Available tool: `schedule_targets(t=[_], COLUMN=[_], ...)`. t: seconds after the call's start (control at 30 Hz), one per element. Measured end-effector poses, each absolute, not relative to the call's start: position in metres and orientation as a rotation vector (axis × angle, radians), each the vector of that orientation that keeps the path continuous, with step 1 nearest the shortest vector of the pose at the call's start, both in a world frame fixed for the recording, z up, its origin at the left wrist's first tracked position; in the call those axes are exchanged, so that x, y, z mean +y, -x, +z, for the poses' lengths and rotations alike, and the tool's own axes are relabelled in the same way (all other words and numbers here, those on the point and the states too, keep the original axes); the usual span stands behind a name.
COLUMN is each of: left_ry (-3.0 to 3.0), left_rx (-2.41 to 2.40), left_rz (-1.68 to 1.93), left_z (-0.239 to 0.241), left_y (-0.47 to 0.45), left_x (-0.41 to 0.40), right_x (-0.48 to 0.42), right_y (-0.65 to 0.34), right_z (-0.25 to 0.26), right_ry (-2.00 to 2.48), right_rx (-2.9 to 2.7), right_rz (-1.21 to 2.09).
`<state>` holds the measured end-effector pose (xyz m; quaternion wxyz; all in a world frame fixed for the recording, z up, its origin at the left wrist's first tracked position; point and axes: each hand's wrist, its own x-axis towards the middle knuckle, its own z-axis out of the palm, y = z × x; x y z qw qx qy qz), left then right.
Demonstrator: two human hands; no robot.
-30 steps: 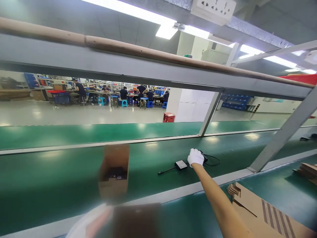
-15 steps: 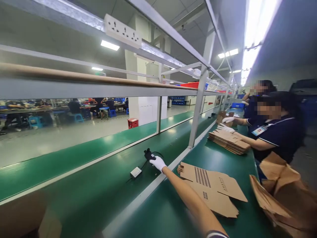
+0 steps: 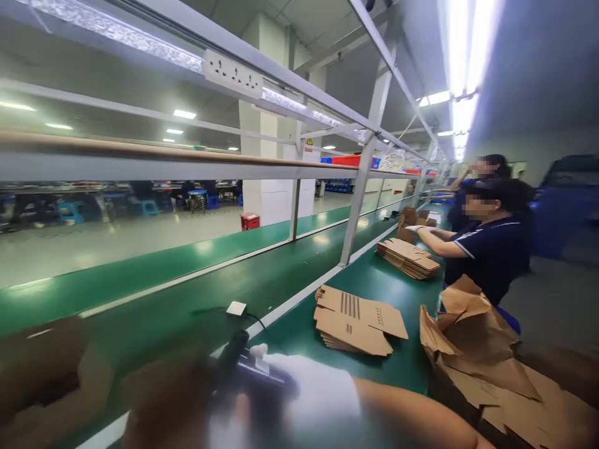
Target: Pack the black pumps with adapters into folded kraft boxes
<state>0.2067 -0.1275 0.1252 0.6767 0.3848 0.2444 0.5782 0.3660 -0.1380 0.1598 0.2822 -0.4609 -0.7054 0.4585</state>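
My right hand, in a white glove, is closed around a black device low in the view. The device is smeared by motion, and its kind does not show. A black cable runs near it to a small white-topped block over the green belt. At the bottom edge a pale, blurred shape beside the device may be my left hand; its fingers cannot be made out. A blurred brown shape, cardboard-like, lies left of the device.
Flat cardboard boxes lie stacked on the green bench, with another stack farther along. Crumpled brown paper lies at right. A metal frame post stands by the belt. A co-worker in white gloves handles cardboard beyond.
My right hand has drawn the black device back from the belt toward me. The white-topped block has shifted slightly up and left in view. A brown blur now shows at the bottom.
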Motion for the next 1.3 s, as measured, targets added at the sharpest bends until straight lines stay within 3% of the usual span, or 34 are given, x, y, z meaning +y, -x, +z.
schedule_targets(t=[0.1, 0.33, 0.47, 0.63, 0.77, 0.97, 1.1, 1.2, 1.3], left_ry=[-0.725, -0.385, -0.434, -0.929, -1.312, -1.398, -1.404, -1.393, -1.352], left_rx=[0.500, -0.052, 0.032, 0.436, 0.404, 0.234, 0.214, 0.192, 0.190], left_rz=[1.406, 1.648, 1.842, 1.448, 1.111, 0.773, 0.716, 0.724, 0.789], left_z=[0.128, 0.152, 0.154, 0.151, 0.164, 0.171, 0.164, 0.162, 0.161], left_y=[-0.179, -0.104, -0.079, -0.083, -0.099, -0.103, -0.099, -0.100, -0.104], left_x=[-0.128, -0.122, -0.119, -0.117, -0.122, -0.125, -0.119, -0.118, -0.120], right_x=[-0.156, -0.180, -0.189, -0.185, -0.159, -0.109, -0.098, -0.103, -0.113], right_y=[-0.364, -0.353, -0.351, -0.328, -0.300, -0.293, -0.296, -0.293, -0.289], right_z=[0.176, 0.219, 0.237, 0.272, 0.293, 0.290, 0.267, 0.248, 0.236], right_ry=[1.210, 1.493, 1.386, 0.969, 0.928, 0.823, 0.764, 0.897, 1.054], right_rx=[-2.115, -2.338, -2.266, -2.275, -2.426, -2.548, -2.458, -2.332, -2.209], right_rz=[1.134, 0.420, -0.024, -0.316, -0.140, 0.732, 1.122, 1.267, 1.067])
